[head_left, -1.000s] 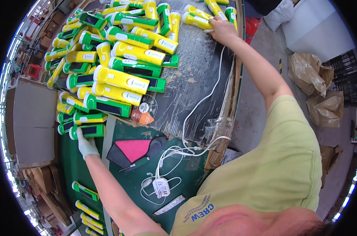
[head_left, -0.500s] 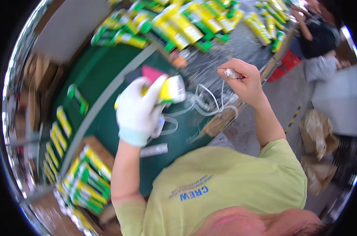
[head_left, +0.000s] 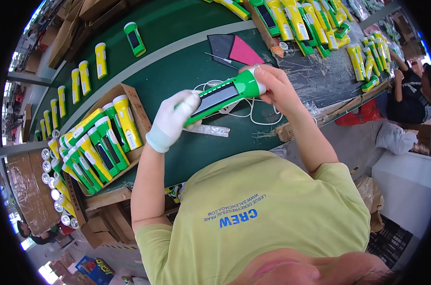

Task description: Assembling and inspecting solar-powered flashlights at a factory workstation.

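A green flashlight (head_left: 221,98) with a dark panel along its side and a white head is held between my two hands above the green table. My left hand (head_left: 169,118), in a white glove, grips its tail end. Closed around the white head is my bare right hand (head_left: 278,89). Beneath the flashlight lies a looped white cable (head_left: 257,122), partly hidden by it. A clear plastic strip (head_left: 214,130) rests on the table close to my left hand.
An open carton (head_left: 140,114) of green and yellow flashlights stands on the left. Single flashlights (head_left: 101,61) stretch in a row along the green surface beyond. More flashlights (head_left: 298,23) are heaped at the far right, near a pink and black sheet (head_left: 244,51). A co-worker (head_left: 408,97) is at far right.
My right hand has come left to the flashlight's head; the small white piece it held no longer shows there. The flashlight is turned, its dark panel now facing up. The view has shifted.
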`<action>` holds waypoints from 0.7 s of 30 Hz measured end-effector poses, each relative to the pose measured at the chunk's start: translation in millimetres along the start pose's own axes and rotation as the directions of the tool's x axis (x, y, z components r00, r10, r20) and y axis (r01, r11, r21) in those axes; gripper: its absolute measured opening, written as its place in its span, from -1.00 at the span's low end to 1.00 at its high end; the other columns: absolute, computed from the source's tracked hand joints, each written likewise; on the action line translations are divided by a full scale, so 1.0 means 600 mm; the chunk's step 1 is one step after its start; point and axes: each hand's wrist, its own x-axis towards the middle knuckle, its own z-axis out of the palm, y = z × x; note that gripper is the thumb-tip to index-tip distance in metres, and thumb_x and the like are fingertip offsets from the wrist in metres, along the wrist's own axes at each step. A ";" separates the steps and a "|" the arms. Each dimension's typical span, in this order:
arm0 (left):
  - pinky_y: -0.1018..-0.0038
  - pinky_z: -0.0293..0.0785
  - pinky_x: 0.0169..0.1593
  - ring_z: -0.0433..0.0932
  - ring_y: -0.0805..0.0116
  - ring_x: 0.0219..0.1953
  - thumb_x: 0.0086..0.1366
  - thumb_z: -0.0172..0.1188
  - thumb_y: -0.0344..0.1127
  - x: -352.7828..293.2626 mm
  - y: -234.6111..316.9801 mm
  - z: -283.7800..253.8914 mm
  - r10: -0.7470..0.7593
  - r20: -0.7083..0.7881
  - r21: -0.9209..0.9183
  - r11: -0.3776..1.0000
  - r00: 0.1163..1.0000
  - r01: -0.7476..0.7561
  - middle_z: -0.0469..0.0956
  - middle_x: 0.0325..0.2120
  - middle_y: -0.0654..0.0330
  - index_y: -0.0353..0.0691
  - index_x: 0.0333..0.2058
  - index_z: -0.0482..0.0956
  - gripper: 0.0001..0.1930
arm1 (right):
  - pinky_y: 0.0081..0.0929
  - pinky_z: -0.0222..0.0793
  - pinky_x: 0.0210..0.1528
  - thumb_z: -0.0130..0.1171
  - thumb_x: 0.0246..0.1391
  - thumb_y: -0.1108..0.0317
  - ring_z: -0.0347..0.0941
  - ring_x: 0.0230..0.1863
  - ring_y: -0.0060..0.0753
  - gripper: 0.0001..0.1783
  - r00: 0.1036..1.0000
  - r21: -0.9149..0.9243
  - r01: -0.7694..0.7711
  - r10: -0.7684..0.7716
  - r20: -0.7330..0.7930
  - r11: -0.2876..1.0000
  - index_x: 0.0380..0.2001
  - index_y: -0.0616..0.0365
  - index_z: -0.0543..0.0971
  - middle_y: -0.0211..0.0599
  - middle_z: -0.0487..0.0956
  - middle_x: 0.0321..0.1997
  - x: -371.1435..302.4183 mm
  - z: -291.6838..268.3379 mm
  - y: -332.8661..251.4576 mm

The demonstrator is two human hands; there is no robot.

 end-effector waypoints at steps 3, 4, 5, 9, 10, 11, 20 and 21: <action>0.65 0.09 -0.60 0.23 0.61 -0.70 0.38 -0.09 0.07 0.008 -0.022 -0.005 -0.204 0.139 -0.356 0.903 0.969 0.241 0.41 -0.68 0.20 -0.19 -0.38 0.44 -0.59 | -0.80 0.28 -0.33 0.25 -0.01 0.24 0.42 -0.35 -0.72 -0.43 0.958 -0.163 0.283 -0.285 0.008 0.945 0.09 0.22 0.45 -0.44 0.55 -0.34 0.006 0.029 -0.013; 0.67 0.15 -0.58 0.29 0.59 -0.68 0.37 -0.08 0.08 0.016 -0.037 -0.012 -0.212 0.205 -0.458 0.842 0.955 0.286 0.44 -0.63 0.19 -0.21 -0.33 0.47 -0.57 | -0.80 0.28 -0.33 0.25 -0.01 0.24 0.42 -0.35 -0.72 -0.43 0.959 -0.163 0.282 -0.284 0.010 0.945 0.09 0.22 0.45 -0.44 0.55 -0.34 0.010 0.028 -0.015; 0.68 0.20 -0.56 0.35 0.57 -0.66 0.37 -0.06 0.09 0.021 -0.045 -0.016 -0.212 0.271 -0.548 0.768 0.939 0.331 0.48 -0.58 0.17 -0.22 -0.28 0.50 -0.56 | -0.80 0.27 -0.33 0.27 -0.02 0.29 0.41 -0.35 -0.74 -0.45 0.963 -0.197 0.264 -0.268 0.007 0.944 0.07 0.22 0.46 -0.46 0.54 -0.34 0.016 0.026 -0.017; 0.31 0.47 -0.10 0.56 0.17 -0.22 0.19 0.25 -0.06 0.044 0.011 0.058 0.312 -0.127 0.481 0.849 0.941 -0.217 0.55 -0.28 0.07 -0.33 -0.09 0.47 -0.53 | -0.77 0.22 -0.39 0.39 -0.07 0.27 0.30 -0.41 -0.81 -0.49 0.966 -0.220 0.194 -0.226 -0.130 0.956 -0.05 0.27 0.53 -0.56 0.46 -0.39 0.038 0.016 -0.008; 0.29 0.46 -0.13 0.55 0.03 -0.21 0.03 0.37 -0.08 0.051 0.037 0.068 0.523 0.015 0.669 0.628 0.852 -0.397 0.57 -0.26 0.02 -0.24 -0.07 0.50 -0.47 | -0.76 0.23 -0.39 0.40 -0.06 0.28 0.31 -0.42 -0.80 -0.53 0.967 -0.188 0.180 -0.209 -0.145 0.965 -0.10 0.30 0.54 -0.55 0.47 -0.39 0.030 0.033 -0.024; 0.26 0.46 -0.15 0.54 0.01 -0.22 0.01 0.36 -0.12 0.056 0.040 0.088 0.553 0.038 0.741 0.543 0.832 -0.395 0.56 -0.28 0.01 -0.24 -0.03 0.46 -0.44 | -0.75 0.27 -0.38 0.33 0.02 0.34 0.36 -0.38 -0.79 -0.56 0.969 -0.180 0.194 -0.218 -0.120 0.964 -0.04 0.31 0.51 -0.51 0.51 -0.36 0.031 0.036 -0.025; 0.51 0.48 -0.37 0.51 0.47 -0.47 0.40 -0.06 0.12 0.112 -0.057 0.018 -0.273 -0.196 -0.803 0.595 0.942 0.006 0.51 -0.45 0.23 -0.21 -0.04 0.39 -0.52 | -0.80 -0.03 -0.61 -0.04 0.26 0.36 0.18 -0.64 -0.82 -0.69 0.947 -0.060 0.156 -0.167 -0.276 0.986 -0.03 0.24 0.57 -0.43 0.46 -0.53 0.038 -0.025 -0.013; 0.51 0.48 -0.35 0.51 0.47 -0.46 0.40 -0.07 0.11 0.109 -0.053 0.022 -0.243 -0.159 -0.797 0.603 0.957 0.021 0.51 -0.44 0.23 -0.21 -0.02 0.37 -0.52 | -0.80 0.00 -0.58 0.01 0.22 0.44 0.22 -0.59 -0.83 -0.72 0.945 -0.032 0.149 -0.151 -0.291 0.988 -0.06 0.24 0.58 -0.47 0.45 -0.54 0.042 -0.018 -0.005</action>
